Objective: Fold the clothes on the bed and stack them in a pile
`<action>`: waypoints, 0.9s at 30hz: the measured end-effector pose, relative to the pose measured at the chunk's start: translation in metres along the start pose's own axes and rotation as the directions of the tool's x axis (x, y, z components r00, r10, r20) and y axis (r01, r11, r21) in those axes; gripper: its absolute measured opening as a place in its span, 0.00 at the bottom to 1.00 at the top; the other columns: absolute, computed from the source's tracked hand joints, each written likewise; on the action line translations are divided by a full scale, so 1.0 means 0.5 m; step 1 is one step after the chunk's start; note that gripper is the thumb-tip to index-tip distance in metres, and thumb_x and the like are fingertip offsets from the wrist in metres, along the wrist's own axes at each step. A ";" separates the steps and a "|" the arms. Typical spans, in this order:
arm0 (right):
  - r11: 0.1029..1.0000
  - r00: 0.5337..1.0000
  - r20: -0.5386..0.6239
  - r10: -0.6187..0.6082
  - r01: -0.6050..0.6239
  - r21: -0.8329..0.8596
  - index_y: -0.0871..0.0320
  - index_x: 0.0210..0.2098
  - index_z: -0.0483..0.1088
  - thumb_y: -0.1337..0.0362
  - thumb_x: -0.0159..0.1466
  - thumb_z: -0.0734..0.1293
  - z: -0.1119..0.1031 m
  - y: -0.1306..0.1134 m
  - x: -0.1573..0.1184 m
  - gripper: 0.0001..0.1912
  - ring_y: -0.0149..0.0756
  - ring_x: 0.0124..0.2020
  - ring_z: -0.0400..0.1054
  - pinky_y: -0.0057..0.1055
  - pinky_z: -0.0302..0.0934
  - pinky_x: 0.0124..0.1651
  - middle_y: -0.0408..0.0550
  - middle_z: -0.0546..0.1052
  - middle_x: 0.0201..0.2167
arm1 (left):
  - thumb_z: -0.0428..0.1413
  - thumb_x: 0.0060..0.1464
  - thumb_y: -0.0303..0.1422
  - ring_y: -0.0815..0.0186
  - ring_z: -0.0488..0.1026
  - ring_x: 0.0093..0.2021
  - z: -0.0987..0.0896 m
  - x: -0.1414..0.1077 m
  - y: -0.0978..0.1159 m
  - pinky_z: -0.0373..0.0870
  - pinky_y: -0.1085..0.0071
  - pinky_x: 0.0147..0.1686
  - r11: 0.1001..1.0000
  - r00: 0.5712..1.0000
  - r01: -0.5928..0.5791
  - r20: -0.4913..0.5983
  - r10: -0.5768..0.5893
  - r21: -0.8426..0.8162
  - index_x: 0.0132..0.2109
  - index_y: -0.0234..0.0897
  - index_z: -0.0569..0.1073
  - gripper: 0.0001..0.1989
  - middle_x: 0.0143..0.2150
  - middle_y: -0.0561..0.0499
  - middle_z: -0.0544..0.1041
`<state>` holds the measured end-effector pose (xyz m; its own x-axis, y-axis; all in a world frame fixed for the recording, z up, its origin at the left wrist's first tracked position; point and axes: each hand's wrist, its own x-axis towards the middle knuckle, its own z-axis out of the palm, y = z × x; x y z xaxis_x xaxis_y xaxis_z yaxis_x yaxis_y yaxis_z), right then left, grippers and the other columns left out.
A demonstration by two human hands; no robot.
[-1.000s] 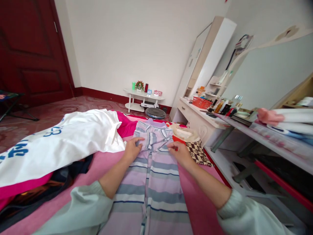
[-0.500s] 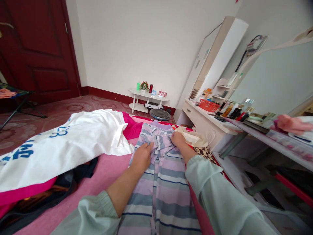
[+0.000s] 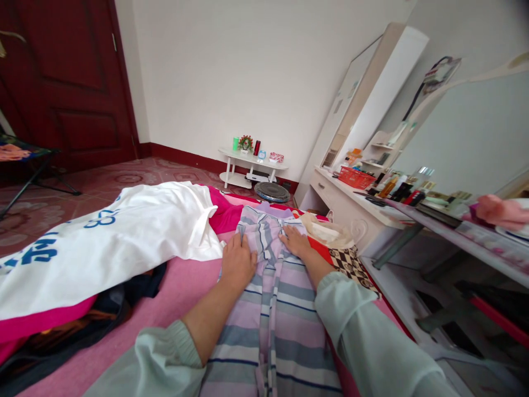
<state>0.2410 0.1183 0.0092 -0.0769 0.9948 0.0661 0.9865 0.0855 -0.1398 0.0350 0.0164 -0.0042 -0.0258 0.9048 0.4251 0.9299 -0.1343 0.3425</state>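
Left hand has slid outward, right hand flattened; each grip unclenched, palms down on striped trousers, waist toward far edge of bed. Cloth looks light, soft, creasing; likely best held at waist corners.

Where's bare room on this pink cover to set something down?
The pink cover is bare below the white garment, between the dark clothing and your left forearm. It's crowded right of the striped pants, near the brown patterned fabric.
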 end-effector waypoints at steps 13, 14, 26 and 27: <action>0.993 0.983 -0.147 -0.106 0.112 0.035 0.48 0.56 0.62 0.62 0.60 0.63 -0.012 -0.145 0.035 0.24 0.35 0.48 0.68 0.28 0.58 0.48 0.45 0.75 0.47 | 0.54 0.53 0.35 0.48 0.48 0.65 -0.010 -0.010 0.002 0.52 0.48 0.58 1.000 1.000 0.001 -0.011 -0.001 -0.030 0.55 0.36 0.68 0.21 0.65 0.37 0.54; 0.994 0.987 -0.133 -0.095 0.101 0.039 0.49 0.55 0.64 0.62 0.58 0.66 -0.009 -0.150 0.040 0.25 0.37 0.46 0.69 0.28 0.59 0.46 0.45 0.76 0.45 | 0.55 0.52 0.34 0.48 0.47 0.66 -0.012 -0.010 0.002 0.52 0.47 0.58 0.999 1.000 -0.011 -0.015 0.011 -0.030 0.54 0.37 0.69 0.21 0.66 0.38 0.53; 0.973 0.965 -0.260 -0.043 0.100 0.210 0.59 0.62 0.52 0.62 0.63 0.59 -0.008 -0.153 0.049 0.29 0.36 0.53 0.65 0.28 0.56 0.53 0.50 0.70 0.54 | 0.48 0.57 0.29 0.57 0.56 0.64 0.009 0.001 -0.003 0.52 0.57 0.61 0.969 0.971 -0.229 0.046 0.234 -0.093 0.60 0.33 0.62 0.23 0.64 0.39 0.60; 0.971 0.963 -0.263 -0.054 0.112 0.212 0.60 0.62 0.53 0.60 0.63 0.59 -0.005 -0.147 0.041 0.29 0.37 0.54 0.64 0.29 0.55 0.54 0.51 0.69 0.55 | 0.49 0.58 0.33 0.55 0.57 0.63 0.011 -0.001 -0.002 0.52 0.55 0.61 0.978 0.980 -0.190 0.047 0.195 -0.086 0.61 0.30 0.61 0.24 0.62 0.37 0.62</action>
<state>0.1672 0.1323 0.0234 -0.0895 0.9394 0.3309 0.9184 0.2064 -0.3375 0.0362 0.0185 -0.0094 0.1731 0.8794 0.4436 0.8829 -0.3381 0.3257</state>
